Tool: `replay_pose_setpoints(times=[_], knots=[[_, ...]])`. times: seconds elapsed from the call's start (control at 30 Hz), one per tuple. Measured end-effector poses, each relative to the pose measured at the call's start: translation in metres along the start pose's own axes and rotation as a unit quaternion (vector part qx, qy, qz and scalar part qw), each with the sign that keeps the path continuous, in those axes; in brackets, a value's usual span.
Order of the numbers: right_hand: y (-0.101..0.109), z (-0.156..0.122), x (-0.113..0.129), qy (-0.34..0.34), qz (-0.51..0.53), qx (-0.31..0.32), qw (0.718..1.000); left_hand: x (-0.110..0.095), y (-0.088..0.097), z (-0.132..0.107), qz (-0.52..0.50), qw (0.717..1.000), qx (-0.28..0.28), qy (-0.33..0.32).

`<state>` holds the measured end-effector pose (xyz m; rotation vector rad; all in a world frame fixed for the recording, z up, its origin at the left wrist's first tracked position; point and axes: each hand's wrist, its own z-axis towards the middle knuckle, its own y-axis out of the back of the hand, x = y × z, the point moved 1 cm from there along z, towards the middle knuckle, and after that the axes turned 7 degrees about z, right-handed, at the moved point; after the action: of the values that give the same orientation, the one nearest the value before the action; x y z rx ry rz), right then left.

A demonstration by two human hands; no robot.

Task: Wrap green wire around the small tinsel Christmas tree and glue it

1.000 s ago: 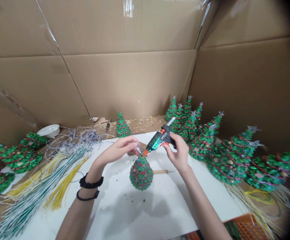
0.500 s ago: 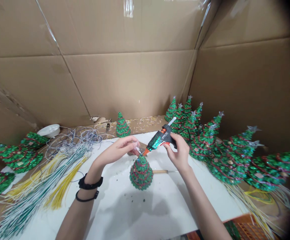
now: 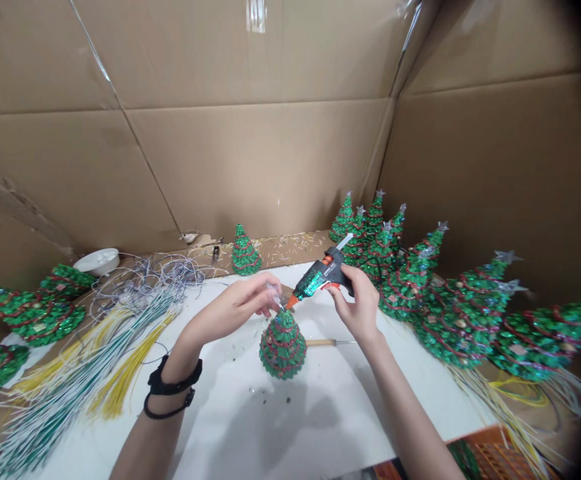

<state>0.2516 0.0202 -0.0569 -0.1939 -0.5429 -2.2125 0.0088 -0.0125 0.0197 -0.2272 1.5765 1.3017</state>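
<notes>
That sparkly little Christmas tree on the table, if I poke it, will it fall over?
The sparkly tree probably won't tip easily, since its cone shape sits on a wide base. It looks fairly stiff, holding its shape without sagging. It may be a bit fragile, though: small crumbs lie near it, so bits might come off.

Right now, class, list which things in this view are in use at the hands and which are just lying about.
In use: left hand pinching a small silvery piece; right hand holding a hot glue gun; small green tinsel tree beneath them.

Lying about: larger tinsel trees; green and yellow wire stems; white bowl; wooden-handled tool.
</notes>
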Motion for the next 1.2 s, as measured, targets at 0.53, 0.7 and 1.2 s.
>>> replay_pose_setpoints(times=[0.53,0.7,1.2], knots=[[-0.0022,-0.0008,-0.0002,0.013,-0.014,-0.012,1.0,0.0003,-0.0003,-0.0014,0.011,1.0,-0.001,-0.008],[-0.0014,-0.0002,0.0008,0.005,-0.005,-0.009,1.0,-0.001,-0.0005,-0.0015,0.007,1.0,0.003,-0.002],[0.0019,0.001,-0.0006,0.022,0.005,-0.014,1.0,-0.0026,-0.0003,-0.001,0.018,1.0,0.001,0.004]])
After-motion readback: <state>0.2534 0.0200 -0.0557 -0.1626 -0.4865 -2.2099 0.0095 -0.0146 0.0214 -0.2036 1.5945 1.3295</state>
